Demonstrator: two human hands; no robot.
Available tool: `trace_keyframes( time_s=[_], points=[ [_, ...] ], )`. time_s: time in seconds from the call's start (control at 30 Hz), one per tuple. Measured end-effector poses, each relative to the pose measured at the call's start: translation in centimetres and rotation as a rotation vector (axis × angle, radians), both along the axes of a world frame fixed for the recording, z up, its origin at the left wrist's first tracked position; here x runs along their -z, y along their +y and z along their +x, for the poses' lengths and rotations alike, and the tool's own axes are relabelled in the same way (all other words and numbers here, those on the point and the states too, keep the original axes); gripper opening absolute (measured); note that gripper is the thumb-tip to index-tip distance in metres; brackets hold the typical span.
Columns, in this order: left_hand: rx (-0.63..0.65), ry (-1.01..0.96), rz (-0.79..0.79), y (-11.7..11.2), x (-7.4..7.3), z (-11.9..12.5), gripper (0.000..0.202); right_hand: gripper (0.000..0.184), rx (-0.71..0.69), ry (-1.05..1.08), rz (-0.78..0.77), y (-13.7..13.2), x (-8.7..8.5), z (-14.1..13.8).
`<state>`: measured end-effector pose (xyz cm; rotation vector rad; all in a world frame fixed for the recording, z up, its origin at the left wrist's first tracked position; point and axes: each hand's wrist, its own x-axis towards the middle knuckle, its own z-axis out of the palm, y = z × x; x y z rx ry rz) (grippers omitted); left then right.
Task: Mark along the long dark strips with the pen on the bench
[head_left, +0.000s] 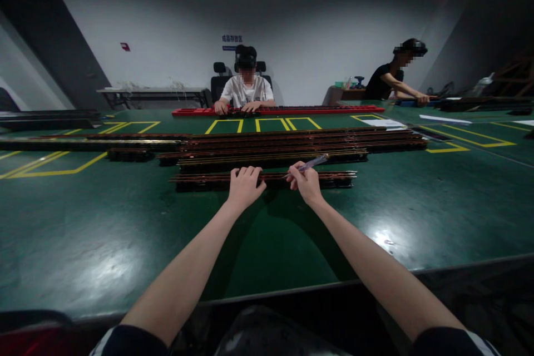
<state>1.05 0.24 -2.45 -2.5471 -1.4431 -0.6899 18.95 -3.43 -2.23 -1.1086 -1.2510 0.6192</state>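
Note:
A long dark strip assembly with thin coppery edges [200,179] lies crosswise on the green table in front of me. My left hand [245,186] grips it near the middle, fingers over the top and thumb at the near side. Just to the right, my right hand [306,182] is closed around a slim, clear pen-like tool [315,162]. The tool's thin tip points left and down at the strip; whether it touches cannot be made out. Close behind lies a stack of similar long strips [271,144].
More dark strips [75,142] extend to the left. Yellow tape outlines [227,124] mark the green table [137,222]. Across it, a person in white [248,92] works at a red rail [334,109]. Another person in black [381,82] works at the far right, beyond paper sheets [384,123].

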Motion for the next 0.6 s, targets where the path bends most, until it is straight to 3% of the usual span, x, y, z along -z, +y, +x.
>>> trace_keyframes(
  time_s=[0.6],
  points=[
    [-0.002,0.029,0.029,-0.02,0.2,0.06,0.046,0.038,0.015,-0.027,0.003,0.05,0.0,-0.07]
  ],
)
